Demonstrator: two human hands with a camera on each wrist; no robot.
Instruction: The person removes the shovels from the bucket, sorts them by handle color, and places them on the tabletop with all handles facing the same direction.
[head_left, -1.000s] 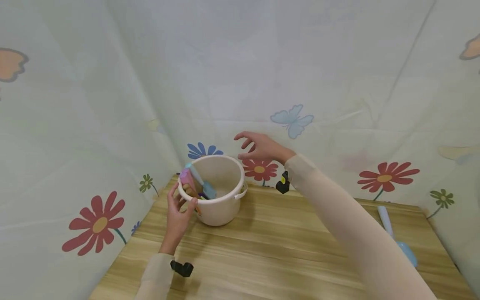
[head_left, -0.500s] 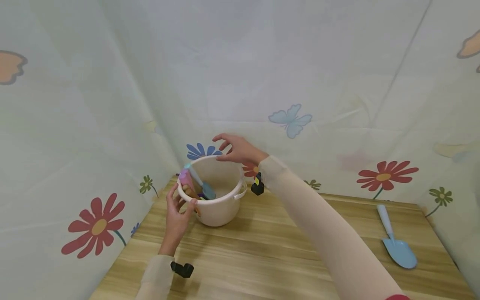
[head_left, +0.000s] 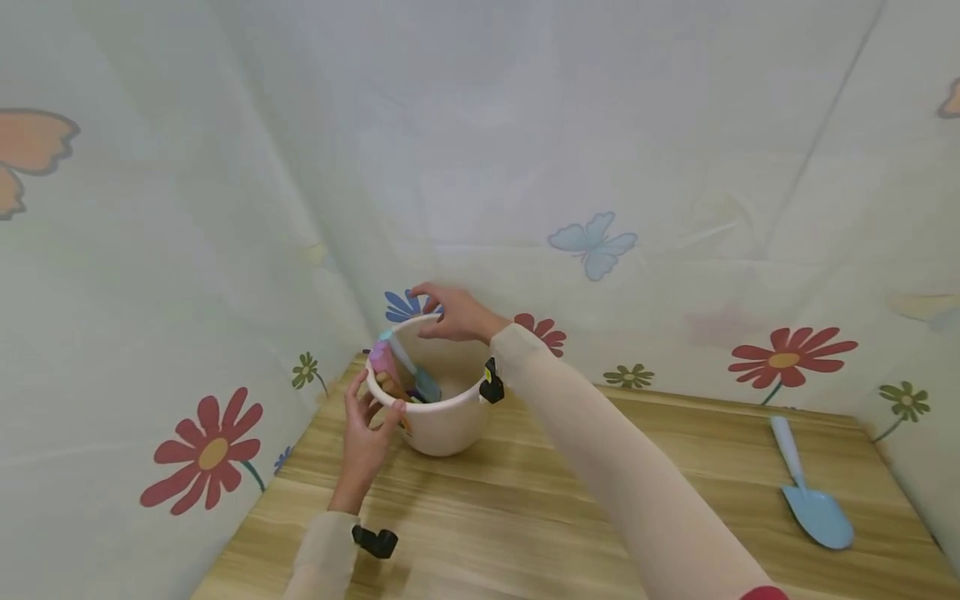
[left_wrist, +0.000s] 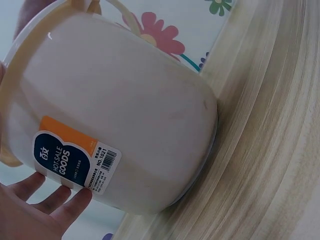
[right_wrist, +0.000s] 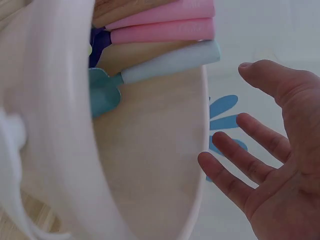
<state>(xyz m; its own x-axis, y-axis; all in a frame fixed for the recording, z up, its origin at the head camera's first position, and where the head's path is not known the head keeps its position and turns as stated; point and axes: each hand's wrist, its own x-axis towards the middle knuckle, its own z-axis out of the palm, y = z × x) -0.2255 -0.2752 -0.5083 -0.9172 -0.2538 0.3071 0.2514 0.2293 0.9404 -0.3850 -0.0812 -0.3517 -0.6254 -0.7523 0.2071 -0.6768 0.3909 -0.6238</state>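
Note:
The white bucket (head_left: 446, 429) stands on the table, and several tools lean inside it against its left side. My left hand (head_left: 365, 450) holds the bucket's near left side, its fingertips against the wall beside an orange and blue label (left_wrist: 70, 155). Over the far rim, my right hand (head_left: 461, 317) reaches with thumb and fingers spread apart, holding nothing. Closest to its thumb in the right wrist view is the pale blue handle of a small shovel (right_wrist: 170, 62). Next to that are pink handles (right_wrist: 165, 31) and a wooden handle (right_wrist: 130, 9).
A larger light blue shovel (head_left: 821, 517) lies on the right of the wood-grain table (head_left: 480, 533). White cloth (head_left: 487, 167) printed with flowers and butterflies hangs close behind and at the left. The bucket's white carrying handle (right_wrist: 15, 185) hangs down its side.
My right hand has moved left and slightly down, from beside the bucket to over its far rim. My left hand stays on the bucket.

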